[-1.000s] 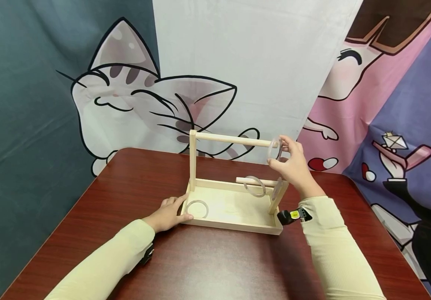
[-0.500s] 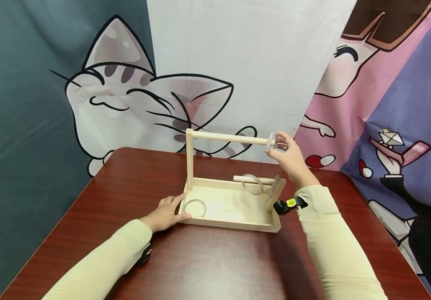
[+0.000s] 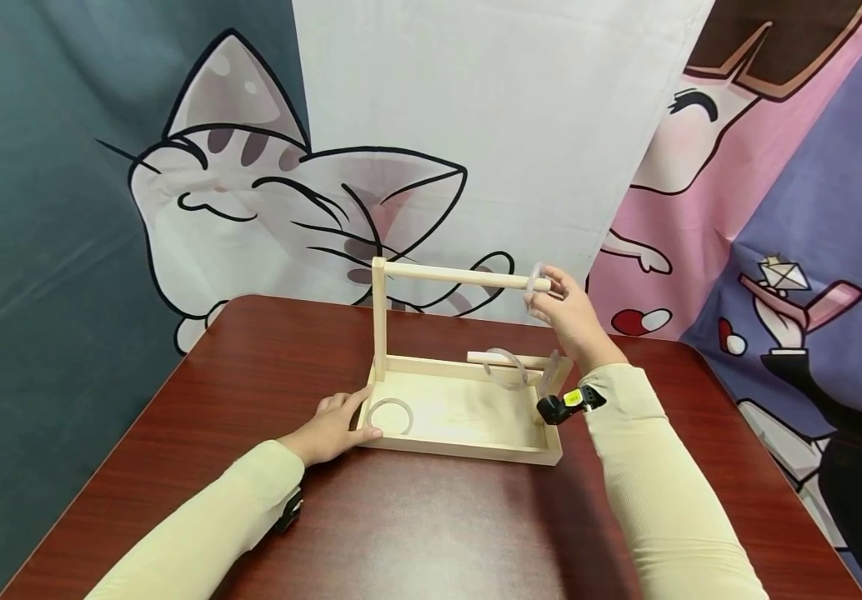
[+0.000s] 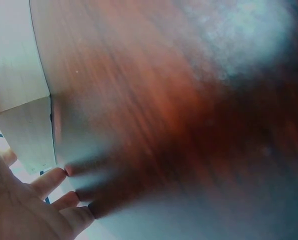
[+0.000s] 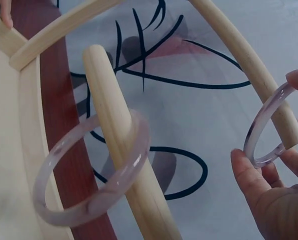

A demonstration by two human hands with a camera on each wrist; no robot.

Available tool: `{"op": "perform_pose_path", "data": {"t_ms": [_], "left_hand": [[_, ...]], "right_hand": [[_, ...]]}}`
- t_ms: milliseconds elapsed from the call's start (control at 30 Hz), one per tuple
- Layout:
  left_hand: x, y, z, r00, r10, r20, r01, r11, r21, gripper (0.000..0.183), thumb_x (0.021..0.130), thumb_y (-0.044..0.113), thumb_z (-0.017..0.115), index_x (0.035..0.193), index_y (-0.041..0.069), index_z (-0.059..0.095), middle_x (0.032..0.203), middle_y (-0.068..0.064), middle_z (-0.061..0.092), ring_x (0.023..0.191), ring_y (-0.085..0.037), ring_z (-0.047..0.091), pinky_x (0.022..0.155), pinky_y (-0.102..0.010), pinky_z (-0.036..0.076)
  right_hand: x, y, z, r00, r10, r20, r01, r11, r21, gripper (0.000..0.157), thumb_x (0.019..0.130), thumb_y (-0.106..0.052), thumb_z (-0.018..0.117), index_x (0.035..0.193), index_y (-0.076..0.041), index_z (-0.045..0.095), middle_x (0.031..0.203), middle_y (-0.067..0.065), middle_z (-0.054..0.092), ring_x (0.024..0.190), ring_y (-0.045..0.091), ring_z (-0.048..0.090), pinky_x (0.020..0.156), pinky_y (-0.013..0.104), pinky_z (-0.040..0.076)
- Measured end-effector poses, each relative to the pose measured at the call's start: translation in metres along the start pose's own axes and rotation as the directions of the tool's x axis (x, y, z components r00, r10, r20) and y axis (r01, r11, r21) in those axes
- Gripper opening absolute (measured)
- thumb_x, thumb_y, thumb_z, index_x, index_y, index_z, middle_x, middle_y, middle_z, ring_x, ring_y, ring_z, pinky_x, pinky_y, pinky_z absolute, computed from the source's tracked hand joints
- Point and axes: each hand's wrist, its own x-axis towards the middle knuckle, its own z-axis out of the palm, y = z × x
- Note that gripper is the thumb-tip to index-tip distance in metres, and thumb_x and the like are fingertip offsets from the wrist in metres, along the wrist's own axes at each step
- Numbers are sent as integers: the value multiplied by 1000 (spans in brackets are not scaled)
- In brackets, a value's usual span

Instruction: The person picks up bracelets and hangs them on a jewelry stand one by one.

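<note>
A wooden bangle stand has a shallow tray [image 3: 453,452] and two rods. In the head view my right hand [image 3: 569,321] pinches a pale translucent bangle [image 3: 533,287] between thumb and fingers. The free end of the upper rod [image 3: 461,277] passes through this bangle, as the right wrist view also shows. On the lower rod [image 5: 106,100] hang one bangle [image 5: 91,200] near its free end and another bangle [image 3: 548,373] by the post. My left hand [image 3: 329,429] rests at the tray's left front corner, fingers fairly straight. A bangle [image 3: 392,402] lies in the tray beside it.
The stand sits on a reddish-brown table [image 3: 431,533], whose surface reflects light in front of the tray. Behind the table hangs a backdrop cloth [image 3: 551,100] with cartoon drawings. The left post [image 3: 379,325] carries the upper rod.
My right hand has moved a little left, bringing its bangle from the rod's tip onto the upper rod. The left hand stays at the tray corner; the camera has shifted slightly.
</note>
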Motion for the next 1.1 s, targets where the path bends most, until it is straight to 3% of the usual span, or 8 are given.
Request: {"op": "perform_pose_path", "data": {"t_ms": [233, 433, 667, 767, 933, 1100], "left_hand": [[1, 0, 0, 1000, 1, 0, -1, 1000, 1, 82, 89, 46, 65, 152, 9, 28, 133, -29, 42, 129, -50, 31, 105, -61, 28], [-2, -1, 0, 1000, -5, -3, 5, 1000, 1, 83, 89, 47, 66, 152, 10, 28, 133, -29, 42, 129, -49, 31, 104, -61, 29], [-2, 0, 0, 1000, -3, -5, 3, 1000, 1, 82, 89, 46, 65, 152, 9, 28, 133, -29, 42, 129, -50, 31, 104, -61, 29], [-2, 1, 0, 1000, -6, -2, 6, 1000, 0, 82, 89, 47, 65, 152, 9, 28, 134, -29, 42, 129, -50, 30, 104, -61, 29], [-2, 0, 0, 1000, -2, -4, 2, 1000, 1, 82, 89, 46, 66, 152, 9, 28, 133, -29, 42, 128, -50, 31, 104, -61, 28], [-1, -1, 1, 1000, 1, -9, -1, 1000, 3, 82, 89, 46, 66, 152, 9, 28, 133, -28, 43, 128, -50, 32, 104, -61, 29]], "right_hand": [[4, 2, 8, 1000, 18, 12, -21, 977, 214, 64, 92, -2, 48, 150, 0, 22, 124, 3, 39, 129, 23, 34, 110, 45, 30], [9, 6, 15, 997, 75, 2, -72, 944, 321, 67, 91, -1, 47, 152, -2, 20, 138, 8, 35, 132, 22, 34, 110, 42, 31], [10, 6, 22, 995, 102, 9, -97, 913, 396, 63, 90, -3, 45, 149, -2, 22, 110, -2, 42, 99, 11, 45, 110, 42, 32], [10, 7, 26, 994, 108, 15, -104, 895, 433, 52, 89, -4, 46, 140, -5, 32, 102, -2, 44, 91, 8, 47, 102, 36, 42], [12, 9, 30, 993, 110, 34, -112, 858, 501, 19, 89, -5, 48, 107, -13, 46, 95, -2, 46, 87, 9, 48, 83, 26, 51], [12, 10, 37, 993, 104, 59, -119, 843, 524, 13, 90, -5, 48, 101, -12, 47, 94, -2, 47, 86, 9, 49, 82, 27, 51]]}}
